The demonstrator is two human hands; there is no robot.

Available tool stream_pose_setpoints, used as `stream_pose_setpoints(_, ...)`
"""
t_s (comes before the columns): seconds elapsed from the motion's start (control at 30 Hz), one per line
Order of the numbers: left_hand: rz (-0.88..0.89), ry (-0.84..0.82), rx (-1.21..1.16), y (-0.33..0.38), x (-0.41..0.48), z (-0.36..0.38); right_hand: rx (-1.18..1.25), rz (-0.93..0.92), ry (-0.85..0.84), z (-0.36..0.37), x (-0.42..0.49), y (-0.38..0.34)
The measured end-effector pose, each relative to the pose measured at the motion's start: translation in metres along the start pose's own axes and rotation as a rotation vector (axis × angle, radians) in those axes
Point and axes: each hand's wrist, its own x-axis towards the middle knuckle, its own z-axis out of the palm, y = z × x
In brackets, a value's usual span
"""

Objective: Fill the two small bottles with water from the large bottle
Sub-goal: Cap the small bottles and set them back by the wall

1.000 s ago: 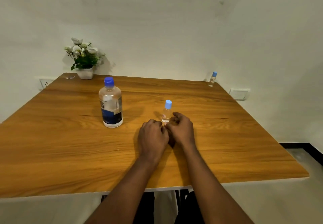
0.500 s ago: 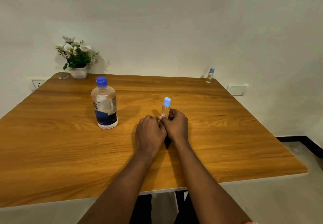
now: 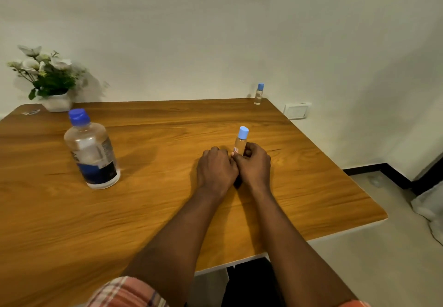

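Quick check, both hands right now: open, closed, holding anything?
Left hand: curled closed beside the small bottle; grip cannot be told.
Right hand: closed around the small bottle.

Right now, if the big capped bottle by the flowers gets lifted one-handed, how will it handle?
The large bottle looks clear and mostly full, so probably heavy for its size. Its smooth plastic wall and glossy label could make a one-handed grip slippery. The blue cap is on, so tilting shouldn't spill; it stands on a broad base, so tipping seems unlikely.
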Motion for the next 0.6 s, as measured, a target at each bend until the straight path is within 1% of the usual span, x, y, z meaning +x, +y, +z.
stream_pose_setpoints(0.33,0.058,-0.01,0.133,0.0,0.064,0.036,-0.026,0.002,0.068,-0.001,0.072,0.027)
stream_pose_setpoints(0.6,0.06,-0.017,0.024,0.021,0.147,0.081,-0.099,0.061,0.102,0.022,0.163,0.046)
